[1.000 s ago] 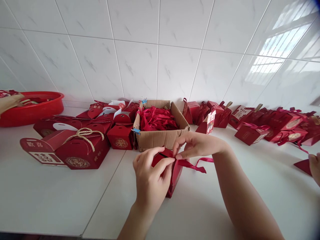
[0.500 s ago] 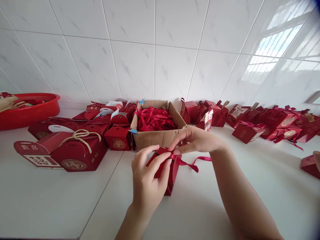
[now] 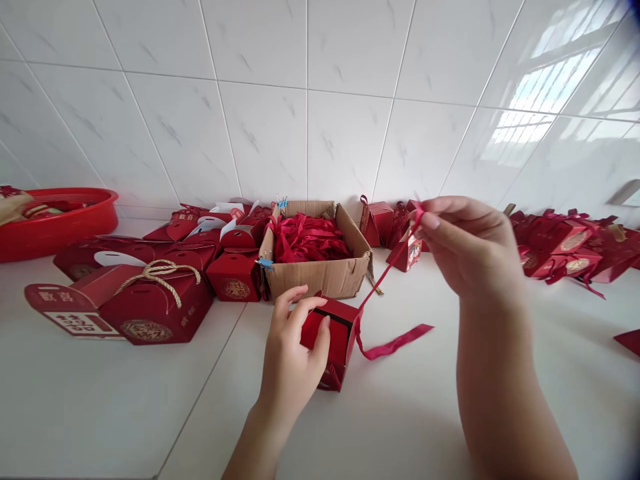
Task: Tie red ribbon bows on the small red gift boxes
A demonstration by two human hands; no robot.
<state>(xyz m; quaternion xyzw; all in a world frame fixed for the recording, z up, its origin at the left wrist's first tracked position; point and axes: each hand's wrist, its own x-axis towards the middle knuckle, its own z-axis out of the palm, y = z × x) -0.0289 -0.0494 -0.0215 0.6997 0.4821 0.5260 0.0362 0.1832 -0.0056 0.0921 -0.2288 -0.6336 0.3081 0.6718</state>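
A small red gift box (image 3: 336, 343) stands on the white counter (image 3: 125, 400) in front of me. My left hand (image 3: 293, 363) grips its left side, fingers curled over the top edge. A red ribbon (image 3: 387, 267) runs from the box's top up and to the right. My right hand (image 3: 463, 247) is raised above the counter and pinches the ribbon's upper end between thumb and fingers. The ribbon's other tail (image 3: 397, 343) lies loose on the counter to the right of the box.
An open cardboard box (image 3: 320, 275) full of red ribbons sits behind the small box. Several red gift boxes (image 3: 150, 300) lie at the left, more (image 3: 565, 250) at the right along the tiled wall. A red basin (image 3: 55, 220) stands far left.
My right hand has risen up and to the right, pulling the ribbon taut out of the box's top. My left hand has shifted from the ribbon to holding the box's side.
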